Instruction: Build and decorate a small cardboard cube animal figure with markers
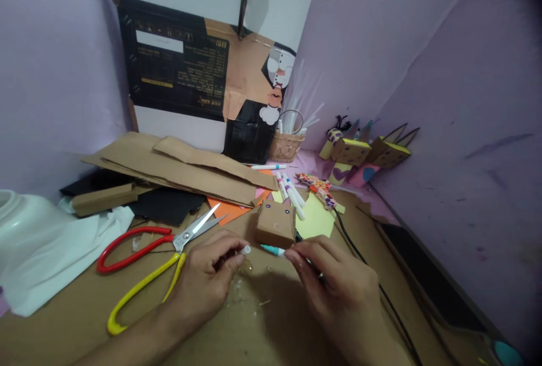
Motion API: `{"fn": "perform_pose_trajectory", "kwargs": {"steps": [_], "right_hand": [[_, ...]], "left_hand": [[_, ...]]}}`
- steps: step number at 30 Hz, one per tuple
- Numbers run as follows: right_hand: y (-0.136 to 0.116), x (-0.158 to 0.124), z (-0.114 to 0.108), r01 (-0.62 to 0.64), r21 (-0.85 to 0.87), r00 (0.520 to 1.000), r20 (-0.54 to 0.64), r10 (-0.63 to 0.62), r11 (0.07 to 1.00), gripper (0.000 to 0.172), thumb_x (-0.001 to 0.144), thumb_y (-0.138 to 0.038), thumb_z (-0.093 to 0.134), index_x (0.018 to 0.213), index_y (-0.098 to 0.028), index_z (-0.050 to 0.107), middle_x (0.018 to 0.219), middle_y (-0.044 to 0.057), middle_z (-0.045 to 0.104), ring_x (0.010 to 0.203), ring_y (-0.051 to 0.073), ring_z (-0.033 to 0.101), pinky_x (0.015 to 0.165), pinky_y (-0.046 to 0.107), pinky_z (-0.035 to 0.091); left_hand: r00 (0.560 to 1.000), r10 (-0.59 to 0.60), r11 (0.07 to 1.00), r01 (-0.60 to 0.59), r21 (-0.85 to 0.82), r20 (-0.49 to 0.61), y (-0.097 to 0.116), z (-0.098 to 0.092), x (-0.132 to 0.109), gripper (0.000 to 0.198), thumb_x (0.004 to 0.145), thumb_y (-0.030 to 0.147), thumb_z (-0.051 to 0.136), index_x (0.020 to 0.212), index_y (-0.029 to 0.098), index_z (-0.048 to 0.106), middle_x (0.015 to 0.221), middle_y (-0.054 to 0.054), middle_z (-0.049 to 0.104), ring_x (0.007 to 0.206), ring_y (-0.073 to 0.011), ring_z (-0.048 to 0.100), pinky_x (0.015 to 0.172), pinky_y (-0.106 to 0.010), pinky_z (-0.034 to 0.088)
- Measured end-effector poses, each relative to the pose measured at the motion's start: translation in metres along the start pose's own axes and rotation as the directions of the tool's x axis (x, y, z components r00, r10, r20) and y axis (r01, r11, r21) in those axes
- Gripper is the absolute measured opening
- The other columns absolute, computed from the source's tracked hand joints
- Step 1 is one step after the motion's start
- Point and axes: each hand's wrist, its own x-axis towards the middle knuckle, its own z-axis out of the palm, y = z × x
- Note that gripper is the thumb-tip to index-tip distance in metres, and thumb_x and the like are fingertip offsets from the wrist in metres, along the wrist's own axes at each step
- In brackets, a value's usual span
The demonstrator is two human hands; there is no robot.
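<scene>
My right hand (334, 275) pinches a marker (273, 249) whose teal tip is bare and points left. Between the thumb and fingers of my left hand (215, 270) is a small white marker cap (245, 249), its round end facing the marker. A short gap separates cap and tip. Just behind them sits a small cardboard box (276, 222) with two drawn eyes and pinkish ears on top. Scissors (186, 236) with one red and one yellow handle lie open beside my left hand.
Several white markers (292, 194) lie behind the box, near a patterned glue gun (317, 185) with a black cord. Flattened cardboard (182, 168) is stacked at back left. Cardboard animal figures (351, 152) and a straw-filled basket (287, 147) stand along the wall. A white container (17, 225) is far left.
</scene>
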Motion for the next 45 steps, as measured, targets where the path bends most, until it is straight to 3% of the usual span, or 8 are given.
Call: {"fn": "perform_pose_trajectory", "kwargs": {"steps": [6,14,21,34,36,39,42,45], "right_hand": [[-0.006,0.005,-0.003,0.163,-0.208,0.987,0.022,-0.162,0.964,0.019,0.091,-0.029,0.053,0.078,-0.024,0.067,0.072,-0.002,0.068,0.059,0.011,0.06,0.051,0.024,0.032],[-0.008,0.009,-0.001,0.275,-0.209,0.962,0.051,-0.27,0.938,0.024,0.092,-0.028,0.051,0.074,-0.022,0.065,0.068,-0.002,0.065,0.057,0.011,0.057,0.05,0.025,0.029],[-0.009,0.017,0.0,0.367,-0.222,0.924,0.201,-0.326,0.903,0.029,0.093,-0.029,0.048,0.068,-0.021,0.062,0.065,-0.001,0.063,0.057,0.013,0.056,0.05,0.028,0.026],[-0.018,0.03,0.005,0.335,-0.065,0.911,0.276,-0.305,0.94,0.023,0.086,-0.02,0.05,0.066,-0.018,0.061,0.061,0.001,0.061,0.051,0.015,0.054,0.05,0.028,0.027],[-0.018,0.03,0.005,0.297,-0.026,0.915,0.293,-0.277,0.954,0.023,0.086,-0.02,0.049,0.068,-0.018,0.062,0.063,0.002,0.062,0.053,0.014,0.055,0.05,0.027,0.029],[-0.009,0.033,0.001,0.127,0.087,0.921,0.359,-0.15,0.988,0.021,0.088,-0.024,0.051,0.073,-0.019,0.065,0.065,0.0,0.064,0.056,0.013,0.057,0.052,0.024,0.032],[0.013,0.043,-0.006,-0.102,0.095,0.936,0.347,0.063,0.99,0.024,0.088,-0.031,0.05,0.073,-0.02,0.066,0.064,0.0,0.065,0.058,0.014,0.058,0.053,0.023,0.036],[0.049,0.064,-0.011,-0.239,-0.023,0.935,0.264,0.236,0.971,0.028,0.088,-0.033,0.046,0.082,-0.018,0.068,0.071,0.003,0.068,0.062,0.017,0.06,0.054,0.024,0.04]], "left_hand": [[0.998,0.058,0.998,-0.059,0.015,0.032,0.001,0.0,0.0,0.015,0.085,0.015,0.049,0.085,0.021,0.062,0.082,-0.001,0.064,0.079,-0.0141,0.059,0.07,-0.023,0.045],[0.991,0.085,0.996,-0.081,-0.043,0.107,-0.001,0.001,-0.004,0.019,0.087,0.013,0.045,0.087,0.021,0.062,0.084,0.0,0.061,0.079,-0.0131,0.058,0.07,-0.023,0.044],[0.989,0.052,0.996,-0.041,-0.076,0.14,0.0,0.002,-0.005,0.02,0.085,0.01,0.047,0.087,0.021,0.063,0.083,0.001,0.059,0.079,-0.0113,0.057,0.07,-0.021,0.043],[0.998,0.065,0.976,-0.06,-0.208,0.017,0.008,0.003,-0.008,0.019,0.081,0.012,0.05,0.073,0.016,0.066,0.07,-0.001,0.058,0.065,-0.011,0.055,0.06,-0.021,0.041],[0.998,0.06,0.977,-0.053,-0.206,0.03,0.01,0.001,-0.007,0.019,0.082,0.015,0.05,0.071,0.017,0.066,0.069,-0.001,0.058,0.066,-0.0119,0.056,0.061,-0.021,0.042],[0.999,-0.018,0.983,0.026,-0.179,0.048,0.011,-0.004,-0.005,0.017,0.084,0.025,0.052,0.083,0.021,0.069,0.077,-0.001,0.064,0.073,-0.0146,0.06,0.065,-0.024,0.045],[0.981,-0.171,0.974,0.155,-0.165,-0.087,0.009,-0.01,-0.001,0.027,0.088,0.04,0.048,0.104,0.025,0.064,0.094,-0.003,0.065,0.089,-0.0193,0.061,0.075,-0.028,0.047],[0.918,-0.321,0.933,0.265,-0.242,-0.232,0.005,-0.014,0.001,0.037,0.086,0.049,0.045,0.108,0.023,0.059,0.088,-0.003,0.061,0.089,-0.0221,0.06,0.075,-0.032,0.049]]}}
